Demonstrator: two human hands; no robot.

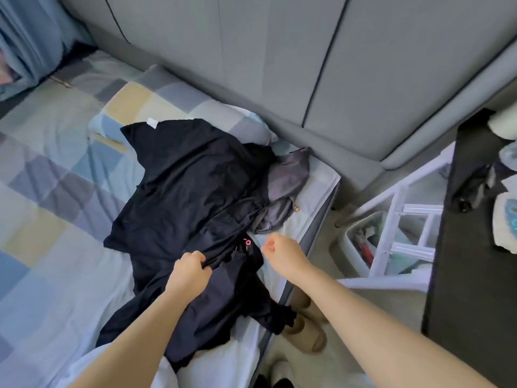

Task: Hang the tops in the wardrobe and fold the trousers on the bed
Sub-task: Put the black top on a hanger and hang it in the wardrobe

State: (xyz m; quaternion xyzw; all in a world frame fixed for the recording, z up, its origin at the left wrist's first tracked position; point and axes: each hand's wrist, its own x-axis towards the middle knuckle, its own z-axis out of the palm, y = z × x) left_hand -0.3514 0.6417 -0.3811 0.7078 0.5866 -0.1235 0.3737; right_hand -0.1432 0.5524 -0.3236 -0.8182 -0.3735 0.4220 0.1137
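Only a blank white label (152, 123) on black clothes (193, 189).

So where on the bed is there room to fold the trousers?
The checked sheet left of the dark clothes pile lies bare. White sheet beside the left hand is free too. The bed's right edge is crowded with clothes.

We see both our forearms bare from wrist to frame edge, no sleeves, watch or rings showing on our left hand (190, 271) or right hand (282, 252). A pale garment covers our lap.
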